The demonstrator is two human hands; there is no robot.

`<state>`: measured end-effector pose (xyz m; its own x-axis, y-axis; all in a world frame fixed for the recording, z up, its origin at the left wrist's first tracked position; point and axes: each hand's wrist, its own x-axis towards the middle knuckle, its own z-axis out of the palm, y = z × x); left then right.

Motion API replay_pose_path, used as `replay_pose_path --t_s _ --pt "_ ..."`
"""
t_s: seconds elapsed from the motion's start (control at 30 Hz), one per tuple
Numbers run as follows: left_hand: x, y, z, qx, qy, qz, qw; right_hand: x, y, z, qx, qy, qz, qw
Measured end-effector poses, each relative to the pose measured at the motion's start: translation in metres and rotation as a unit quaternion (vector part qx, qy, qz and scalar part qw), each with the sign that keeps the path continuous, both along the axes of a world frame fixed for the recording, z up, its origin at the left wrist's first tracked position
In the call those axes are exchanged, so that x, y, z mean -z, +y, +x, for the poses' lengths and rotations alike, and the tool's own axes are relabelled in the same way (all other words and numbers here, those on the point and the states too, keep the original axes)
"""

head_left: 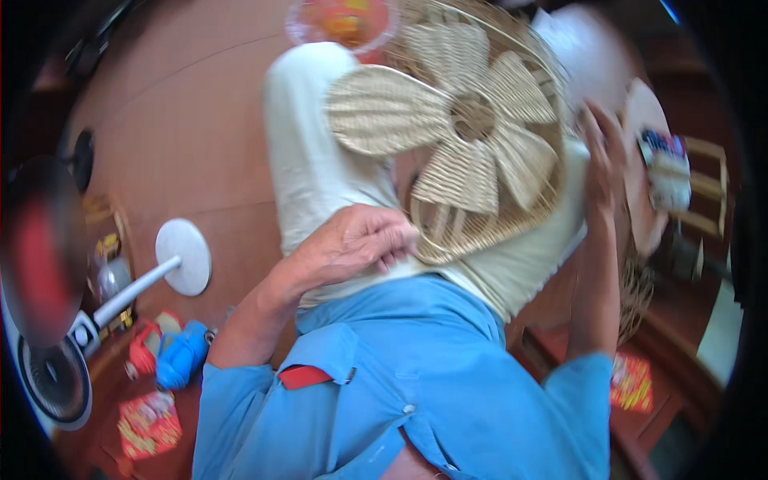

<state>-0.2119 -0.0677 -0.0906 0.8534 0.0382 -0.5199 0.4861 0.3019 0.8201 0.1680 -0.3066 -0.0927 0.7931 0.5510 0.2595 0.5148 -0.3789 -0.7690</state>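
Across my lap lies a pale woven wicker piece (392, 112), with several broad petals round a dark, open centre and a curved braided rim. My left hand (370, 240) is closed at the near left end of this rim, its fingers curled and its fingertips partly hidden. Beyond the right side of the weave, my right hand (604, 148) is raised, somewhat blurred, with its fingers stretched out and nothing visible in them. Loose strands bristle along the far edge of the wicker.
A pink plastic basin (300, 22) stands on the floor ahead. To the left are a white-based standing fan (182, 256) and a blue bottle-like object (180, 356). A round stool top (646, 112), a small wooden rack (708, 188) and loose strands (636, 300) are at the right.
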Motion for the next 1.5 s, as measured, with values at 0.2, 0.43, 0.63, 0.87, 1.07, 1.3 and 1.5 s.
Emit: replay_pose_path --t_s 0.2,0.43,0.63,0.87,1.07,1.3,1.5 --pt "0.076 0.147 -0.089 -0.334 -0.135 -0.064 0.931 0.025 -0.080 0.017 0.083 -0.141 -0.107 0.981" --pt "0.349 0.195 -0.082 -0.520 0.183 0.003 0.835 0.057 -0.145 0.050 0.161 -0.148 -0.135 0.966" --pt "0.411 0.142 -0.002 -0.307 0.183 0.419 0.835 0.056 -0.169 0.066 0.196 -0.130 -0.174 0.956" --pt "0.402 0.178 0.066 -0.112 0.169 0.473 0.857 0.053 -0.174 0.066 0.164 -0.159 -0.169 0.959" --pt "0.406 0.193 0.054 0.033 0.221 0.525 0.821 0.035 -0.142 0.039 0.214 -0.012 -0.064 0.975" --pt "0.476 0.195 -0.040 -0.117 0.383 0.427 0.811 0.029 -0.139 0.037 0.214 -0.040 -0.122 0.968" --pt "0.452 0.201 -0.161 -0.235 0.334 0.397 0.822 0.040 -0.160 0.059 0.152 -0.225 -0.287 0.919"
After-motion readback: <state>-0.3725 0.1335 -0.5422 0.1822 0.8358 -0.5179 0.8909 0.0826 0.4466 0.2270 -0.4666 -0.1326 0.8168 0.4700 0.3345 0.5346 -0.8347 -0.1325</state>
